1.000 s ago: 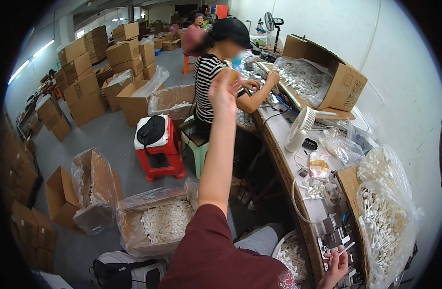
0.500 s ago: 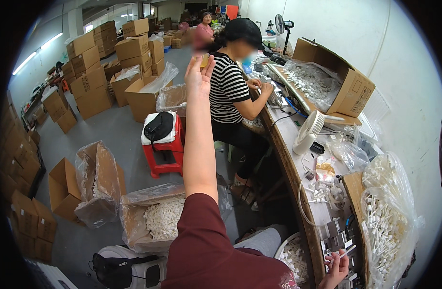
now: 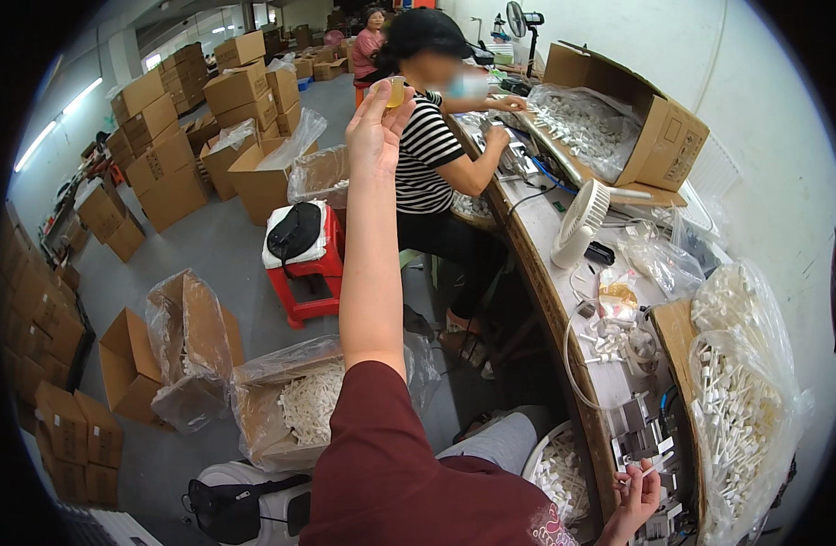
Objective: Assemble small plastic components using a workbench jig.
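My left arm reaches up and away through the middle of the view. At its end my left hand (image 3: 376, 123) is closed around a small translucent yellow round piece (image 3: 396, 92), held up in front of the co-worker's shoulder; its exact kind I cannot make out. At the lower right my right hand (image 3: 634, 502) pinches a thin white plastic stick piece (image 3: 656, 464) over a metal fixture (image 3: 643, 439) on the workbench. Beside that hand, a plastic-lined carton (image 3: 676, 346) holds many white stick-shaped parts (image 3: 738, 414).
A co-worker (image 3: 433, 136) in a striped shirt sits further along the workbench (image 3: 550, 300). A white fan (image 3: 577, 223) and a large open carton (image 3: 665, 150) stand on it. Left are a red stool (image 3: 310, 293), a lined box of white parts (image 3: 254, 428) and stacked cartons (image 3: 167, 177).
My left hand has turned slightly and more of the yellow piece shows. My right hand still holds the white stick. The co-worker's far hand has moved to the parts in the large carton.
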The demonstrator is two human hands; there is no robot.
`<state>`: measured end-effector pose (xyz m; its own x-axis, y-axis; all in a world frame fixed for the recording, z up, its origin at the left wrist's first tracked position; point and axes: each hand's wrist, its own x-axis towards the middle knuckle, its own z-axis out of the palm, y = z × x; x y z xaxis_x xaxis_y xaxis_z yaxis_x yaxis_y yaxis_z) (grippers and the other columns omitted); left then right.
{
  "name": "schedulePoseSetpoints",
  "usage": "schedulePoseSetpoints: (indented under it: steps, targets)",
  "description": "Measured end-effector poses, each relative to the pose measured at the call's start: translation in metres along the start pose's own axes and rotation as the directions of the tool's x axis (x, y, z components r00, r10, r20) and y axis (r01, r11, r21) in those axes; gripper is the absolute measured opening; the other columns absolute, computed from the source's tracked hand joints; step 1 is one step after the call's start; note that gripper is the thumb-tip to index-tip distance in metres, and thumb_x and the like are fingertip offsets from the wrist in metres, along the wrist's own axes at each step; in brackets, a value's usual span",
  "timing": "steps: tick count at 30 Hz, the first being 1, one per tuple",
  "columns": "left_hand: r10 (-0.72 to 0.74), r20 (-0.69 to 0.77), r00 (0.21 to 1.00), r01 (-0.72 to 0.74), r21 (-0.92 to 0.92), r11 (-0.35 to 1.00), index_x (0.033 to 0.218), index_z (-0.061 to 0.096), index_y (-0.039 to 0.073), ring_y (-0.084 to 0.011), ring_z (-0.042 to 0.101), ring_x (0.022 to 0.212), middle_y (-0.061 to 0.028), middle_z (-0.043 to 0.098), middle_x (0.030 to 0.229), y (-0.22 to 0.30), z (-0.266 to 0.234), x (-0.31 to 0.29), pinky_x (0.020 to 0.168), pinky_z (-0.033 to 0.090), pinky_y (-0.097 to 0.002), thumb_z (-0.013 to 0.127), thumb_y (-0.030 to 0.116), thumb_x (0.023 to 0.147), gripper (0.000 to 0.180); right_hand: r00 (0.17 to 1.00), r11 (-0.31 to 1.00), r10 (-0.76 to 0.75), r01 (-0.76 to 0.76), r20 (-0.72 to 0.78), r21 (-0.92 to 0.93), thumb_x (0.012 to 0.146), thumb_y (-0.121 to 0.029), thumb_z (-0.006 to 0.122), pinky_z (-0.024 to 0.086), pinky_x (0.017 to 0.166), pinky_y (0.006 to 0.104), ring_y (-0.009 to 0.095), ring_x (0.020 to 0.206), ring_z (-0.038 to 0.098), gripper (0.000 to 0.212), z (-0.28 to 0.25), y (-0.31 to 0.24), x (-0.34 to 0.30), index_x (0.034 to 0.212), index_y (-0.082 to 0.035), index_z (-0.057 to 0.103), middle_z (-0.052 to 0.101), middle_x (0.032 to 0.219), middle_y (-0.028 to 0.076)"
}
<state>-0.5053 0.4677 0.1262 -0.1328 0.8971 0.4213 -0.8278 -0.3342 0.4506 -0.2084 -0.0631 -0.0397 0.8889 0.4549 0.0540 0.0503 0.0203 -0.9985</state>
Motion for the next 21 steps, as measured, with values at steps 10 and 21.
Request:
schedulePoseSetpoints:
  steps: [10,21]
  targets:
    - [-0.254,0.299,0.920,0.136,0.363,0.922,0.119,0.065,-0.003,-0.0168,0.071,0.084,-0.0104,0.072,0.098,-0.086,0.087,-0.105,0.067,0.059,-0.0251,0.077,0.016,0.087,0.040,0.998,0.996,0.066,-0.068,0.023,0.051,0.094,-0.009,0.065,0.055,0.064,0.0273,0.019,0.076,0.070,0.029,-0.011,0.011,-0.001,0.119,0.005,0.059,0.070,0.096,0.013]
    - [-0.656,0.679,0.330,-0.533,0.707,0.464,0.103,0.074,0.004,-0.0249,0.066,0.068,-0.0124,0.068,0.080,-0.245,0.093,-0.319,0.066,0.052,-0.0357,0.083,0.026,0.073,0.038,0.990,0.971,0.120,-0.101,-0.079,0.215,0.092,0.000,0.062,0.057,0.067,0.0291,0.022,0.081,0.071,0.027,-0.033,0.026,-0.019,0.118,0.008,0.059,0.070,0.098,0.016]
